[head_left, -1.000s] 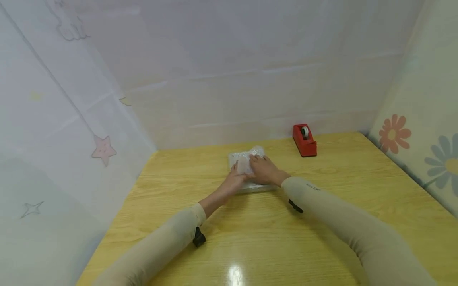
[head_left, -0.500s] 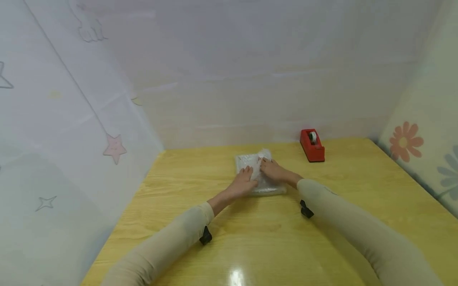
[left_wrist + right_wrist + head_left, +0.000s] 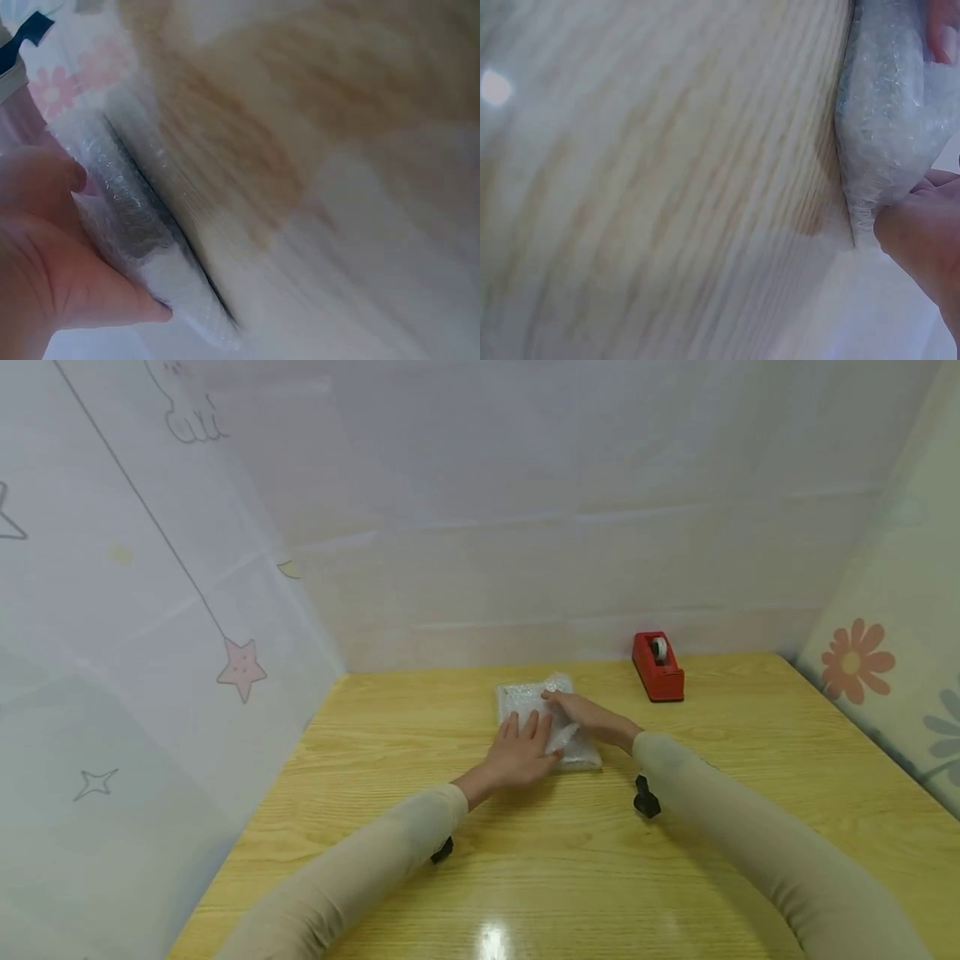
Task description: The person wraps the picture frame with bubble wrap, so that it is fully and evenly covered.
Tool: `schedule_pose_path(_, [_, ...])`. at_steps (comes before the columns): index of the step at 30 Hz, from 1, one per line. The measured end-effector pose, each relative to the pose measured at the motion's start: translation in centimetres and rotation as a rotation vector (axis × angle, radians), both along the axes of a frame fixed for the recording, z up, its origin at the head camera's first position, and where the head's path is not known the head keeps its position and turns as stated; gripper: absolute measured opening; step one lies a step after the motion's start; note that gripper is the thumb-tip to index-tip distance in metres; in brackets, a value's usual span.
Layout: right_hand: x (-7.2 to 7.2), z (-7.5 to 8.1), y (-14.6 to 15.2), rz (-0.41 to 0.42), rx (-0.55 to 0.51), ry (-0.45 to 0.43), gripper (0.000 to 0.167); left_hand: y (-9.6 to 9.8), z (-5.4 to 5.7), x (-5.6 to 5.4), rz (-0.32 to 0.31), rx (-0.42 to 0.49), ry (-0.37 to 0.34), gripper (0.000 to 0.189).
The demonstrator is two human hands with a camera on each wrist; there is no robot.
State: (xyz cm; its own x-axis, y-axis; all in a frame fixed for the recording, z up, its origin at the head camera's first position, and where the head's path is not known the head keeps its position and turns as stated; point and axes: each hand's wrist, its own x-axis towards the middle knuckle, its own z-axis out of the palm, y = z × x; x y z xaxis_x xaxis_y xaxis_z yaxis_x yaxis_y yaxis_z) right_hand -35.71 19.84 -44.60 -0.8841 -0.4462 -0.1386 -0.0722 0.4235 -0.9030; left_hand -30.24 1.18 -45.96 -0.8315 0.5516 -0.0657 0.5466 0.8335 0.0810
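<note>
A flat parcel of clear bubble wrap [image 3: 517,695] lies on the wooden table. My left hand [image 3: 521,756] rests on its near left part, fingers spread and straight. In the left wrist view, the left thumb [image 3: 120,300] lies along the parcel's side, with layered wrap [image 3: 135,217] beside it. My right hand [image 3: 596,720] reaches over the parcel's right side with extended fingers, its fingertips on the top layer. A loose flap of wrap [image 3: 562,737] stands up between the two hands. In the right wrist view, the right hand [image 3: 926,232] touches a corner of the wrap [image 3: 885,127].
A red tape dispenser [image 3: 660,670] with a white roll stands at the back right of the table [image 3: 390,727]. Behind the table hangs a pale cloth backdrop [image 3: 480,568], with printed side panels left and right. Both sleeved forearms carry small black wrist cameras.
My left hand has shifted right and flattened across the wrap with its fingers spread. The right hand has straightened from its bent-fingered hold and lies lower over the right side.
</note>
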Motion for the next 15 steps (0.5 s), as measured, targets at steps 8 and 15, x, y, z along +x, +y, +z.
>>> schedule_pose_path(8, [-0.6,-0.3,0.4,0.006,0.003,0.011,0.057,0.4,-0.5,-0.2,-0.074,-0.060,0.104,0.076])
schedule_pose_path(15, [-0.7,-0.6,0.3,0.003,-0.009,-0.012,0.058,0.4,-1.3,-0.2,-0.100,-0.055,0.178,0.100])
